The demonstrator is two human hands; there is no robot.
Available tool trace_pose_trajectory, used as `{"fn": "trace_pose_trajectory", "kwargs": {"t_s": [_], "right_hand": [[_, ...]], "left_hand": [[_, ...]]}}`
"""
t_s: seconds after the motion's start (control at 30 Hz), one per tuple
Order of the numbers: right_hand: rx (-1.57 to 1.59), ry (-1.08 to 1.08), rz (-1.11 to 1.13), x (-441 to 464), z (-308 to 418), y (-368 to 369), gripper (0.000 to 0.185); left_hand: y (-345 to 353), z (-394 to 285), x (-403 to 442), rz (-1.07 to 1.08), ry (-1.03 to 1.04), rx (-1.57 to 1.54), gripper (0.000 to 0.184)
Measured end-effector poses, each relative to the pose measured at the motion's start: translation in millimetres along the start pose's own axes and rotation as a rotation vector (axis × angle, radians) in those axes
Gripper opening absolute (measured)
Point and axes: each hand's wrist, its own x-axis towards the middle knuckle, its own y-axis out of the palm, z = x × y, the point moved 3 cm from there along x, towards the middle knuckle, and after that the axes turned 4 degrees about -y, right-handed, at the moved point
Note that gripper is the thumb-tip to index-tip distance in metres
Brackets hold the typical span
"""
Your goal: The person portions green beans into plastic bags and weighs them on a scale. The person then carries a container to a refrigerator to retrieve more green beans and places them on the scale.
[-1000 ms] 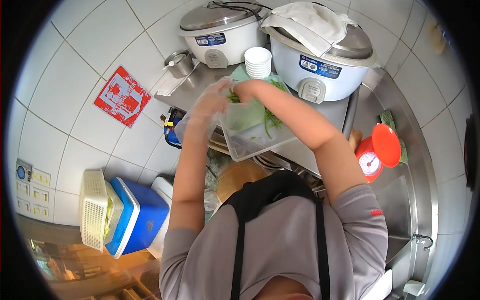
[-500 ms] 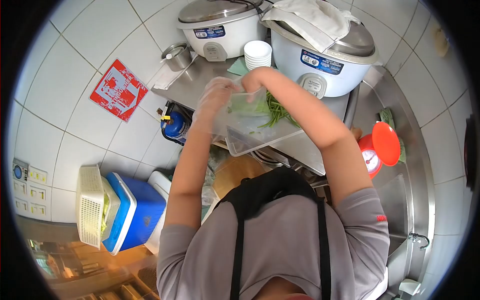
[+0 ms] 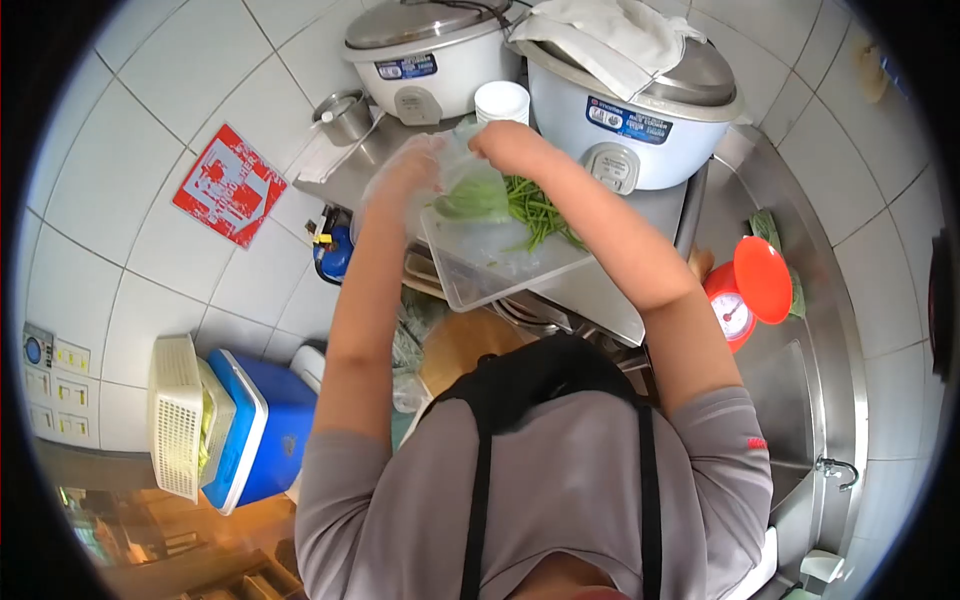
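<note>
A clear plastic bag [image 3: 488,170] with green vegetables bunched in its lower part hangs over a translucent plastic tray [image 3: 455,290]. My left hand [image 3: 412,165], wrapped in loose clear plastic like a glove, grips the left side of the bag's top. My right hand [image 3: 505,147] is bare and pinches the bag's upper right edge, fingers bent down and partly hidden. Loose green beans [image 3: 540,215] lie in the tray beside the bag, below my right forearm.
Two large rice cookers [image 3: 625,130] [image 3: 430,75] stand behind on the steel counter, with a stack of white bowls [image 3: 500,102] between them. A steel pot [image 3: 345,118] sits at the left. A red scale [image 3: 735,305] is at right; a blue cooler [image 3: 265,425] stands lower left.
Both hands have lifted and spread slightly apart, stretching the bag's top. The green vegetables in the bag show more fully. The whole view has shifted a little.
</note>
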Motion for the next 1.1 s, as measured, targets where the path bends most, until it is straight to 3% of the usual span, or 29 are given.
{"fn": "trace_pose_trajectory", "kwargs": {"t_s": [0.03, 0.13, 0.17, 0.27, 0.3, 0.4, 0.5, 0.6, 0.7, 0.8, 0.9, 1.0, 1.1], "right_hand": [[-0.056, 0.040, 0.098, -0.7, 2.6, -8.9, 0.017], [0.078, 0.013, 0.041, -2.8, -4.5, -13.2, 0.014], [0.205, -0.016, 0.135, 0.7, -6.0, -16.7, 0.013], [0.784, 0.093, 0.060, 15.3, -4.2, -17.6, 0.014], [0.399, 0.058, 0.291, 24.2, -3.2, -12.4, 0.016], [0.210, -0.424, 0.274, 19.3, -5.3, 45.3, 0.019], [0.655, -0.006, 0.417, 21.5, -1.1, 62.5, 0.023], [0.803, 0.073, 0.492, 17.8, 3.9, 60.5, 0.033], [0.994, 0.144, 0.517, 19.8, 11.0, 83.1, 0.031], [1.532, 0.197, 0.267, 10.9, 25.6, 96.1, 0.032], [1.069, -0.068, 0.158, 21.0, 24.1, 79.2, 0.032], [1.192, -0.118, 0.437, 17.7, 30.2, 56.7, 0.022], [1.283, -0.040, 0.455, 11.7, 34.1, 29.6, 0.015]], "left_hand": [[-8.0, -9.0, -5.7, -0.141, 0.128, 0.149, 0.048], [-21.2, -28.7, -17.0, 0.032, -0.121, -0.310, 0.046], [-26.7, -40.1, -26.3, 0.063, -0.068, -0.381, 0.046], [-30.5, -69.3, -44.4, 0.158, 0.054, -0.539, 0.047], [-28.7, -74.8, -46.6, 0.184, 0.063, -0.565, 0.048], [-19.0, -73.6, -49.8, 0.167, 0.021, -0.680, 0.050], [-17.8, -63.2, -51.1, 0.151, 0.003, -0.779, 0.051], [-16.9, -52.3, -51.8, 0.123, -0.010, -0.854, 0.051], [-12.7, -43.2, -49.6, 0.180, -0.007, -0.935, 0.048], [-14.2, -46.4, -55.3, 0.189, -0.041, -1.008, 0.044], [-21.3, -48.1, -59.5, 0.157, -0.086, -1.067, 0.041], [-28.9, -49.1, -60.0, 0.205, -0.085, -1.009, 0.041], [-38.1, -52.6, -60.9, 0.268, -0.067, -0.874, 0.042]]}}
